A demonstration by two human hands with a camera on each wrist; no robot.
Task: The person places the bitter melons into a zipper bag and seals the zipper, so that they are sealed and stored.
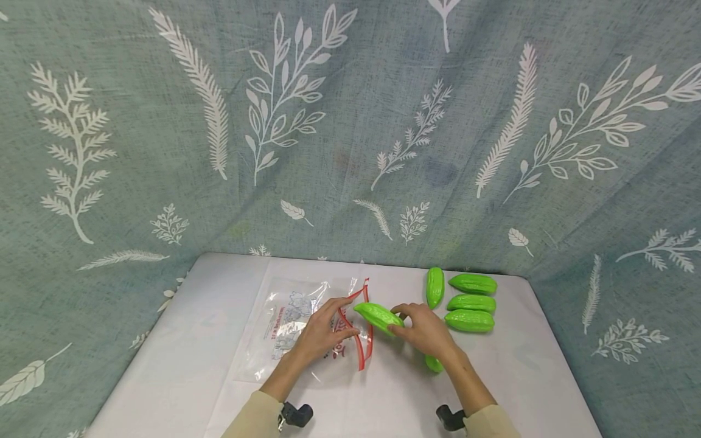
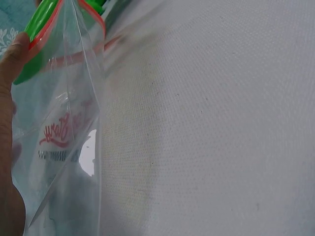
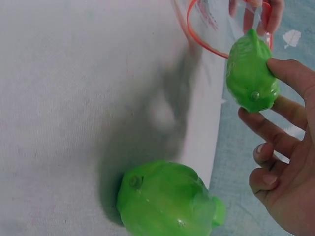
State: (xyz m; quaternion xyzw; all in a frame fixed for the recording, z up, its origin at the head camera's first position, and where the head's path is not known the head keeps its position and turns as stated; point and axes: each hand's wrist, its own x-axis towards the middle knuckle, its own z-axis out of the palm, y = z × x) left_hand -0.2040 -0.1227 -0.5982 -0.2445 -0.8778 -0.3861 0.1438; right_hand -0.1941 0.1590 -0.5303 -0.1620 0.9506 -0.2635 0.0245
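In the head view my left hand holds the mouth of a clear zip bag spread apart, its thumb and fingers at the red-edged opening. The bag carries red print. My right hand pinches one end of a green, ridged toy bitter gourd between thumb and fingertips. The gourd's pointed far end reaches into the bag's opening. From the right wrist, the gourd shows its blunt end towards the camera, with the red rim just beyond it.
Several more green gourds lie on the white table to the right. Another gourd lies partly hidden below my right forearm. A grey-green leaf-patterned cloth hangs behind and at both sides.
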